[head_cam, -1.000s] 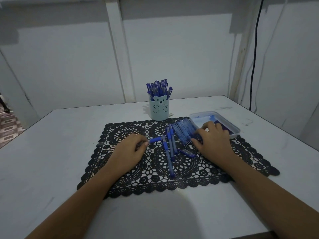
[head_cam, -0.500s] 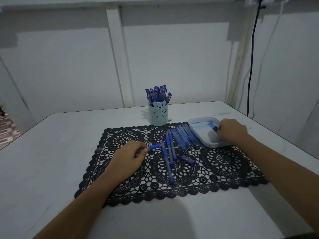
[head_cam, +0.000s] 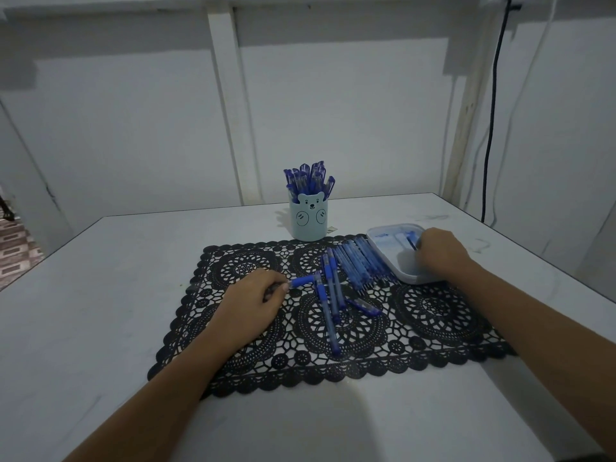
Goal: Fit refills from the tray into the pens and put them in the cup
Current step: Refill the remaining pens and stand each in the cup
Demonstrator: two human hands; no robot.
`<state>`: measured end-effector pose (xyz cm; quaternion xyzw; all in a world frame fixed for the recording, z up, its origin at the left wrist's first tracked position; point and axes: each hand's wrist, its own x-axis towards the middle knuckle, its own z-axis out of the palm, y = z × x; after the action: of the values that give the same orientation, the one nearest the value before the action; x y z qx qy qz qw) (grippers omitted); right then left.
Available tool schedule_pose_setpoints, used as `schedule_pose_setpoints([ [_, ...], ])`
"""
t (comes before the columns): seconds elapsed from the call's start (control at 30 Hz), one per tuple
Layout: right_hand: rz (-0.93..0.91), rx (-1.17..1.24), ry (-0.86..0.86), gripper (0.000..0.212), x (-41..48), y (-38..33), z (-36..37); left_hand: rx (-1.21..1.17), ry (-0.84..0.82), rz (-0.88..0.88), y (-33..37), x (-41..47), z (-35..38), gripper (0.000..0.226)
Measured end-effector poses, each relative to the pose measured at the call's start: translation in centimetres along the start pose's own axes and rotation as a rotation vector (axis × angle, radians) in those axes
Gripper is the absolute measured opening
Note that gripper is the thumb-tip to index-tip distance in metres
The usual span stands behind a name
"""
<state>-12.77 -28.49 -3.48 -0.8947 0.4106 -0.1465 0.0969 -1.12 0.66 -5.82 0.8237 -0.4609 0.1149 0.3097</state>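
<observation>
A second ago the right hand [head_cam: 440, 253] lay on the mat [head_cam: 433, 311] by the row of pens [head_cam: 360, 265]. It has since crossed to the tray [head_cam: 383, 235] and sits there now, hardly shifted over the last half second. The left hand [head_cam: 253, 301] has stayed where it was.

The tray stands near the right edge of the bench [head_cam: 100, 295], its near end overlapping the mat. The right hand hangs over its far end with the fingers curled down inside, just beside a thin dark blue refill [head_cam: 411, 240]. Whether they already pinch it I cannot tell, as the knuckles hide the tips. This looks like the pick-up of the next refill.

The left hand rests on the mat toward the middle of the bench, its fingers and thumb curled round one end of a pen [head_cam: 301, 281]. The blue grip end points right toward the tray, probably kept ready so the refill can go straight in.

A few loose pens [head_cam: 328, 295] and what looks like a cap [head_cam: 365, 306] lie just beside that pen. The row of pens is packed side by side against the tray's left wall, within easy reach of both hands. The cup [head_cam: 310, 221] stands upright behind the mat toward the far edge, already bristling with pens, so a good share seems done.
</observation>
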Motion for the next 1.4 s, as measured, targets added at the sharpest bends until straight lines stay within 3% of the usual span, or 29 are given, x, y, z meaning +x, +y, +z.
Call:
schedule_pose_setpoints([
  [0.07,-0.064,0.160,0.070,0.023,-0.8,-1.0,-0.8,0.005,0.014,0.004,0.0,0.0,-0.1,0.014],
  [0.17,-0.149,0.571,0.131,0.020,-3.3,-3.4,-2.5,-0.004,0.030,0.007,0.1,0.0,-0.1,0.013],
  [0.3,-0.097,1.153,-0.062,0.004,-7.0,-5.7,-3.1,-0.051,0.020,0.023,0.8,-0.1,-0.1,0.015],
  [0.47,-0.109,1.290,-0.237,0.010,-9.2,-6.6,-1.4,-0.088,-0.002,0.048,1.2,-0.3,-0.1,0.014],
  [0.6,-0.195,1.136,-0.214,0.013,-9.3,-6.1,-1.0,-0.092,-0.012,0.048,1.2,-0.3,-0.2,0.014],
  [0.73,-0.507,0.509,-0.005,0.017,-9.1,-4.9,-0.6,-0.113,0.002,0.047,1.2,-0.2,-0.3,0.013],
  [0.83,-0.652,0.295,0.103,0.022,-8.6,-4.1,-0.4,-0.099,0.003,0.043,1.1,-0.2,-0.6,0.015],
  [1.4,-0.745,0.282,0.180,0.022,-7.7,-3.1,-0.2,-0.106,0.003,0.030,1.0,-0.1,-0.7,0.014],
])
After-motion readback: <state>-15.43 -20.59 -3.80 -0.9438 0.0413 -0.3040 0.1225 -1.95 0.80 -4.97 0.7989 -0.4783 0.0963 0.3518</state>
